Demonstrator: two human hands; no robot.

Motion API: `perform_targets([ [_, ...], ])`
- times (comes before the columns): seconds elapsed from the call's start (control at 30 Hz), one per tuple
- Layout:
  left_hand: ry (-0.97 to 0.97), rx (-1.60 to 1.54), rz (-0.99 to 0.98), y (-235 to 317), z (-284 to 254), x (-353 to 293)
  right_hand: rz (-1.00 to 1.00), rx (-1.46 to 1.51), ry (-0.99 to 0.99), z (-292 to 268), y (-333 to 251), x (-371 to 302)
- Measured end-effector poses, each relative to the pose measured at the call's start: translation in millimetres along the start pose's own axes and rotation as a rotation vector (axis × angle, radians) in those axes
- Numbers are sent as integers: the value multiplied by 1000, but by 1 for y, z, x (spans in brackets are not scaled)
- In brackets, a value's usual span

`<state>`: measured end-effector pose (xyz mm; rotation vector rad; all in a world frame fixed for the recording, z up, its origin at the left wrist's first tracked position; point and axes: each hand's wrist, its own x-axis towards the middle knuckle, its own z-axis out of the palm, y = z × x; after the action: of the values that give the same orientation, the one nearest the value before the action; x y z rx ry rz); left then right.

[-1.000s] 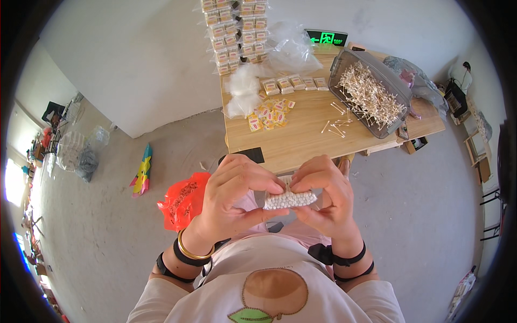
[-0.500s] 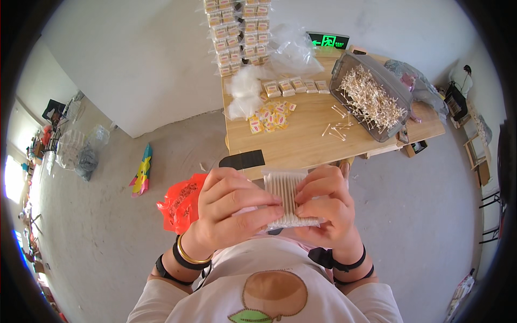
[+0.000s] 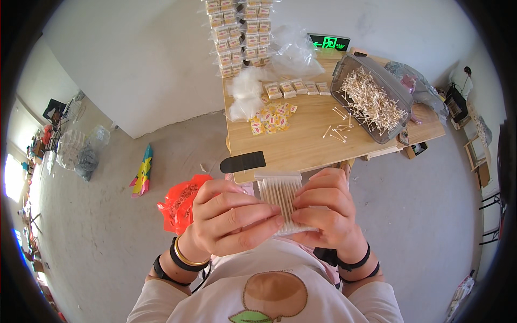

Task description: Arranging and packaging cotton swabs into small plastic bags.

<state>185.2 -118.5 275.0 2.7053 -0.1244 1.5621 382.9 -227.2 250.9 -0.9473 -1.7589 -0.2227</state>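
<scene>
A small clear bag of cotton swabs (image 3: pixel 280 200) is held between my two hands, in front of my body and just short of the table edge. The swabs lie side by side in it, sticks running lengthwise. My left hand (image 3: pixel 229 218) presses its fingertips on the bag's left side and lower middle. My right hand (image 3: pixel 326 207) grips the right side with bent fingers; its thumb is mostly hidden beneath. The bag's top edge shows as a flat clear strip above the swabs.
On the wooden table (image 3: pixel 301 145) stand a grey bin of loose swabs (image 3: pixel 374 99), a row of filled packs (image 3: pixel 297 88), scattered yellow-white cards (image 3: pixel 273 117), clear empty bags (image 3: pixel 246 94) and tall stacks of packs (image 3: pixel 229 40). A red plastic bag (image 3: pixel 183 204) hangs left of me.
The swab bag has tilted slightly and shifted a little left and down in my hands. Both hands keep their hold, with the fingers slightly moved.
</scene>
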Motion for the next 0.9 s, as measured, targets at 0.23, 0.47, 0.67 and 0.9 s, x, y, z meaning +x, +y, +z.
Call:
perform_targets([
  [0.23, -52, -41, -78, -2, 1, -1, -41, 11, -61, -5, 1, 5],
  [0.47, -43, -28, -111, -14, 14, -9, -11, 73, -61, -1, 2, 0],
  [0.67, -43, -45, -93, -17, 15, -10, 12, 114, -64, 2, 3, -2],
  [0.9, -67, -76, -107, -18, 13, -8, 40, 153, -64, 1, 5, -4],
])
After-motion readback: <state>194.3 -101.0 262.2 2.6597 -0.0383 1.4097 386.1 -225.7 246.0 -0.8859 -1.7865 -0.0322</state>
